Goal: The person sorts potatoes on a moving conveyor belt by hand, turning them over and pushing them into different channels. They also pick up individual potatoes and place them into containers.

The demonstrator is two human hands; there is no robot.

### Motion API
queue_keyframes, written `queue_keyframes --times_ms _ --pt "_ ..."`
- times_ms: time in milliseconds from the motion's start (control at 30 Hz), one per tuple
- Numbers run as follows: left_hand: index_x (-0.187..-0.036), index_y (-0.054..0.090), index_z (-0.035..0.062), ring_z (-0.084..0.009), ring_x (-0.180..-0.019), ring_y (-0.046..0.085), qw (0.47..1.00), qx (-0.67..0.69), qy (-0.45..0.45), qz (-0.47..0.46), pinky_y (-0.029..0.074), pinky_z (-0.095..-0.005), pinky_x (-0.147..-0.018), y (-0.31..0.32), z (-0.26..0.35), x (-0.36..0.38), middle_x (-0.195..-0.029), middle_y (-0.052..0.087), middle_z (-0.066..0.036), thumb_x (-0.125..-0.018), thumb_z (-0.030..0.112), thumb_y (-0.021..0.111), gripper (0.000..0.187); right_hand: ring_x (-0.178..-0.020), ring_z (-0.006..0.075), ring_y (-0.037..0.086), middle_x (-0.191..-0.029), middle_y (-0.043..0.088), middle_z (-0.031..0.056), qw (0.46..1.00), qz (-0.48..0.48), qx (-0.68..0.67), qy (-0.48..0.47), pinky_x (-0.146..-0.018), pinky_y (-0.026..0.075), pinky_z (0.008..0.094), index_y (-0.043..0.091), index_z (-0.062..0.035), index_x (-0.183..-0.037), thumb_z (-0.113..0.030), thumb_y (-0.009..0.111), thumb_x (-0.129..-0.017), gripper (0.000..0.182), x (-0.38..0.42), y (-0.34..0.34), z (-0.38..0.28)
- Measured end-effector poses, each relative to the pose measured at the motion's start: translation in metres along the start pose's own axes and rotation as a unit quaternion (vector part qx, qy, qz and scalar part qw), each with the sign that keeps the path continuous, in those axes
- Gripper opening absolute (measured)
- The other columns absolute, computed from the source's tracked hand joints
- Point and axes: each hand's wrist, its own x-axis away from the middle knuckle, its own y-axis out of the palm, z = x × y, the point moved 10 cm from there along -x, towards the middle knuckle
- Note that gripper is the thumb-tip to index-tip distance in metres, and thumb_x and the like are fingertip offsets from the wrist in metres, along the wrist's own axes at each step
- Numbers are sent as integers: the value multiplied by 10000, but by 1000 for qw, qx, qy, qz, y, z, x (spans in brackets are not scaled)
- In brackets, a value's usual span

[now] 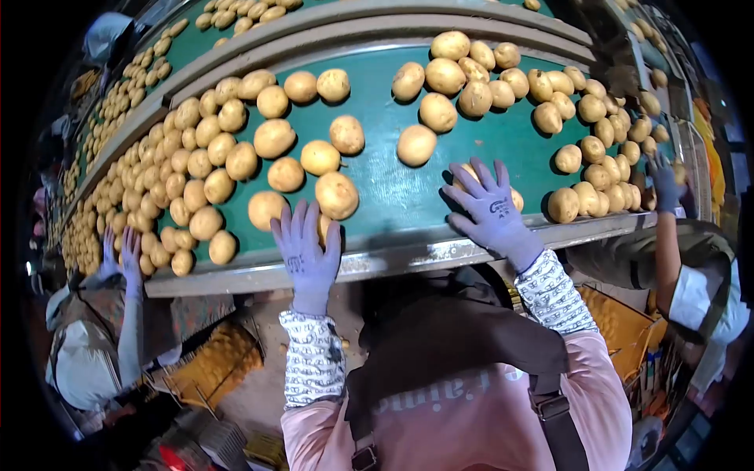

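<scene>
The left grip (309,255) and right grip (496,212) are reaching over the near edge of the belt (381,184), fingers spread open, while potatoes (415,146) are lying across the belt, some partly underneath

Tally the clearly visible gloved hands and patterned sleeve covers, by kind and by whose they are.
Wearer's left hand and right hand: 2
Wearer's patterned sleeve covers: 2
Left co-worker's gloved hands: 2
Right co-worker's gloved hand: 1
Total: 7
</scene>
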Motion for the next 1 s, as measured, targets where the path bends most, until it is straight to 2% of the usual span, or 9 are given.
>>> queue_keyframes --times_ms 33,200,467,567,633,667,767,867,1000 --pt "-1310 553 51 -438 -1279 459 1000 5 -8 9 255 -637 -1131 1 3 -1 -1328 561 -154 -874 269 707 511 -1361 328 399 -1447 458 160 998 10 26 -55 -1128 236 593 545 -157 -1326 -275 654 -854 498 6 2 -8" --pt "-1366 509 34 -423 -1316 452 998 12 -55 16 241 -589 -1163 3 19 -1 -1342 564 -171 -901 258 693 547 -1348 383 400 -1434 457 200 982 91 -73 147 -1144 236 571 489 -94 -1412 -241 644 -882 571 46 -24 99" --pt "-1403 455 14 -406 -1306 437 998 -14 -35 56 245 -574 -1155 5 72 -5 -1379 502 -210 -871 229 713 629 -1414 407 357 -1500 423 219 991 27 -104 81 -1152 297 513 567 -35 -1338 -185 634 -933 437 87 -48 104" --pt "-1198 615 -5 -391 -1186 522 985 96 -84 116 403 -482 -1049 -20 95 53 -1248 577 -202 -851 80 741 379 -1101 325 636 -1186 660 179 951 113 -266 114 -952 494 397 637 -14 -1202 -75 651 -918 291 142 -102 115" --pt "-1063 673 27 -363 -960 592 995 33 -37 86 479 -451 -913 -51 129 104 -1018 642 -143 -833 51 753 245 -728 222 642 -812 659 110 918 -21 -317 238 -688 510 331 679 2 -921 -60 684 -900 66 194 -98 140" --pt "-983 680 33 -325 -910 611 970 148 -193 -14 500 -429 -846 -28 100 154 -954 650 -132 -841 52 742 156 -702 278 661 -745 640 140 887 -80 -341 300 -639 506 374 694 -41 -847 -148 730 -856 113 235 -73 161" --pt "-1000 675 33 -329 -928 606 903 187 -365 -128 496 -432 -857 3 111 233 -974 645 -137 -847 56 731 164 -891 304 706 -962 735 112 803 -463 -241 289 -837 542 401 748 -135 -1038 -510 608 -894 425 341 -11 157" --pt "-1017 669 32 -332 -946 601 903 181 -364 -142 492 -435 -868 12 141 237 -993 641 -142 -854 60 719 172 -998 319 692 -1071 727 114 833 -435 -261 220 -917 520 421 737 -164 -1111 -520 583 -905 439 368 9 153" --pt "-1039 662 32 -336 -970 594 913 199 -326 -143 487 -440 -883 29 186 201 -1019 636 -148 -863 65 703 184 -1033 338 674 -1114 704 163 767 -538 -281 210 -916 513 440 699 -138 -1177 -486 562 -916 456 388 -7 177"
